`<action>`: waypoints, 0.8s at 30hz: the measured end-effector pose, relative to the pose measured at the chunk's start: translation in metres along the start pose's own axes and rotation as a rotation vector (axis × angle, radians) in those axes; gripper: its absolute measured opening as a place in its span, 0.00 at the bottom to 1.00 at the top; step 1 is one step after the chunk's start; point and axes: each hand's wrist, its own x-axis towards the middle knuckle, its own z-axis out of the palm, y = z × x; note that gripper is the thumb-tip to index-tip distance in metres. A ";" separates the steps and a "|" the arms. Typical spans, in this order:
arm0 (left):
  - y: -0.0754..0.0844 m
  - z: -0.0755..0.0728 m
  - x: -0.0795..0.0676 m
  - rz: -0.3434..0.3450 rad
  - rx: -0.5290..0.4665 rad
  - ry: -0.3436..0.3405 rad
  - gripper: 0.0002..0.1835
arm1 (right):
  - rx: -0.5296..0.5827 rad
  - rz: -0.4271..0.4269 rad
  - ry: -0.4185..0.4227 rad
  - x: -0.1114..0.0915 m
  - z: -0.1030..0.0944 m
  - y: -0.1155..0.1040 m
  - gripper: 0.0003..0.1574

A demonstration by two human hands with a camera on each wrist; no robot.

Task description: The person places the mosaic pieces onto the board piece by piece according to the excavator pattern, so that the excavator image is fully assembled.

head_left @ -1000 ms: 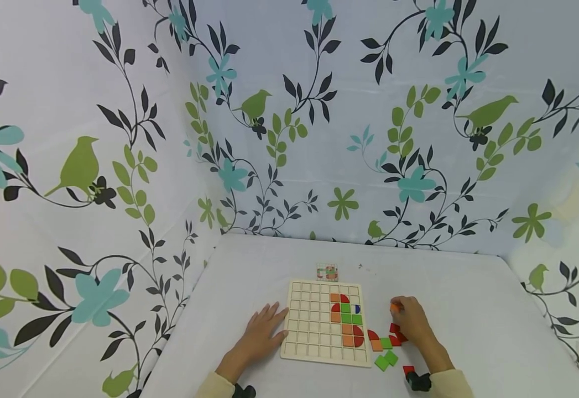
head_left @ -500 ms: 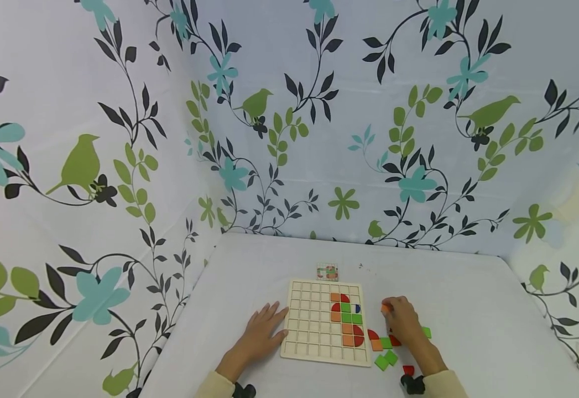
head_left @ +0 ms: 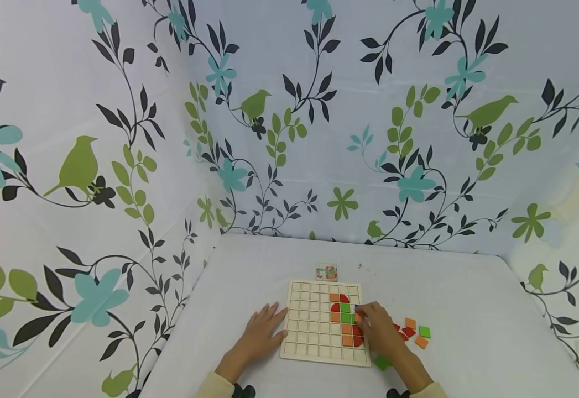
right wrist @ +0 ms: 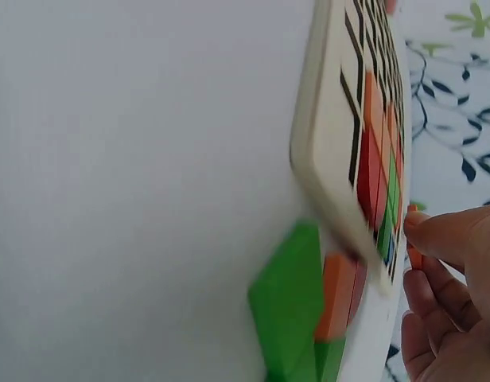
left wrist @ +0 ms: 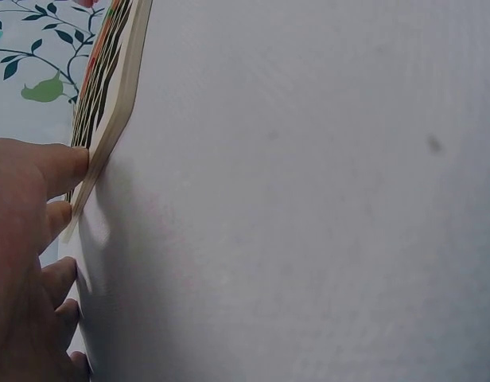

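Observation:
A pale wooden grid board (head_left: 309, 331) lies on the white table, with orange, green and red pieces and one blue-and-white piece in its right-hand cells. My left hand (head_left: 261, 331) rests flat at the board's left side, fingers spread, thumb and fingertip at its edge. In the left wrist view those fingers (left wrist: 66, 165) touch the board's rim (left wrist: 122, 103). Over the right part of the board, my right hand (head_left: 380, 330) pinches a small orange square tile (right wrist: 415, 257) between thumb and fingers. That hand hides some of the cells beneath it.
Right of the board lie loose orange tiles (head_left: 421, 342), a green tile (head_left: 424, 331) and red pieces (head_left: 408, 331). More green tiles (head_left: 381, 362) sit by its lower right corner, partly behind my right forearm. A small patterned card (head_left: 326, 272) lies beyond the board.
My right hand has moved left from the loose pieces to the board's right side, carrying the orange tile. Loose pieces it covered now show. The left hand has stayed in place.

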 end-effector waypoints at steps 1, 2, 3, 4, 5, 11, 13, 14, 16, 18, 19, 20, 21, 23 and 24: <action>0.000 0.000 0.000 0.000 -0.002 0.000 0.33 | -0.006 -0.019 -0.005 -0.001 0.002 -0.004 0.17; 0.000 0.000 0.000 0.000 -0.002 -0.001 0.33 | -0.003 -0.031 -0.011 -0.003 0.005 -0.009 0.16; -0.001 0.000 0.000 0.001 -0.002 0.000 0.33 | -0.004 -0.044 -0.014 -0.004 0.007 -0.012 0.14; -0.001 0.001 0.001 -0.001 0.000 0.000 0.33 | -0.004 -0.057 -0.018 -0.005 0.009 -0.016 0.13; -0.002 0.001 0.001 -0.001 0.005 0.000 0.33 | -0.002 -0.075 -0.018 -0.006 0.012 -0.019 0.11; -0.003 0.004 0.002 -0.010 0.014 -0.004 0.33 | -0.017 -0.173 -0.008 -0.010 0.026 -0.027 0.07; -0.003 0.004 0.002 -0.011 0.008 -0.004 0.33 | -0.041 -0.179 -0.009 -0.011 0.029 -0.029 0.07; -0.003 0.004 0.002 -0.010 0.007 -0.003 0.33 | -0.057 -0.178 -0.008 -0.011 0.031 -0.029 0.07; -0.002 0.004 0.001 -0.010 0.007 -0.002 0.33 | -0.081 -0.173 -0.002 -0.011 0.032 -0.030 0.07; -0.002 0.003 0.001 -0.008 0.014 -0.001 0.33 | -0.111 -0.156 0.005 -0.011 0.033 -0.032 0.07; -0.002 0.003 0.001 -0.007 0.017 -0.001 0.33 | -0.123 -0.154 0.010 -0.010 0.033 -0.032 0.07; -0.002 0.003 0.001 -0.006 0.020 0.000 0.33 | -0.132 -0.154 0.014 -0.010 0.033 -0.032 0.07; -0.002 0.003 0.001 -0.006 0.022 -0.001 0.33 | -0.135 -0.153 0.016 -0.009 0.033 -0.033 0.07; -0.002 0.003 0.001 -0.006 0.022 0.000 0.33 | -0.133 -0.149 0.014 -0.009 0.033 -0.033 0.08; -0.002 0.003 0.001 -0.006 0.022 0.000 0.33 | -0.127 -0.150 0.012 -0.008 0.032 -0.033 0.08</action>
